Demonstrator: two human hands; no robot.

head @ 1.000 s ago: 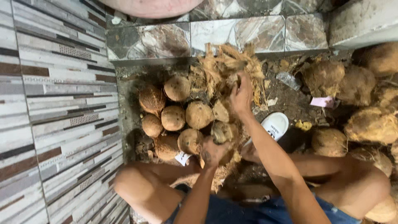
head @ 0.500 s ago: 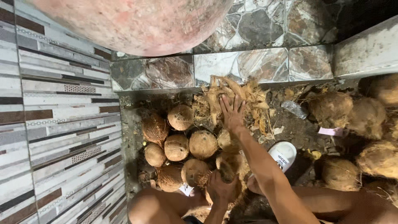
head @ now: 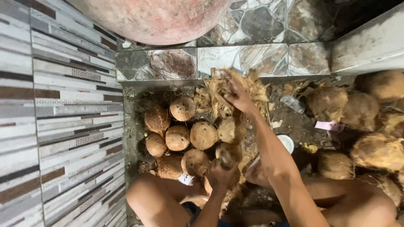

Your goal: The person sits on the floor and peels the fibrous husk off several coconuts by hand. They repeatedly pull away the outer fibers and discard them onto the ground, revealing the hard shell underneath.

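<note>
Closest to me, I see my left hand (head: 221,174) closed around the near end of a partly husked coconut (head: 229,154), which stands between my knees with its long axis running roughly away from me, its browner far end pointing toward the heap of fibre; just left of that hand a small white tag-like scrap (head: 185,179) lies against my thigh, too small to make out further. To the right of my left hand, half hidden behind my right forearm, sits a round white lid or cap (head: 288,143). Left of and beyond the left hand I see a cluster of husked coconuts (head: 177,137), round and tan, packed touching one another. Farther out, my right hand (head: 238,96) is partly curled, fingers gripping a tuft of the husk fibre pile (head: 219,98), whose strands rise loosely toward the stone-patterned step (head: 176,64). Well to the right of that hand a small pink rectangular slip (head: 330,125) lies flat on the dirt beside unhusked coconuts (head: 344,105), and a crumpled clear wrapper (head: 292,103) lies nearer the hand. Beyond everything, a big pinkish round vessel (head: 160,19) sits above the step
</note>
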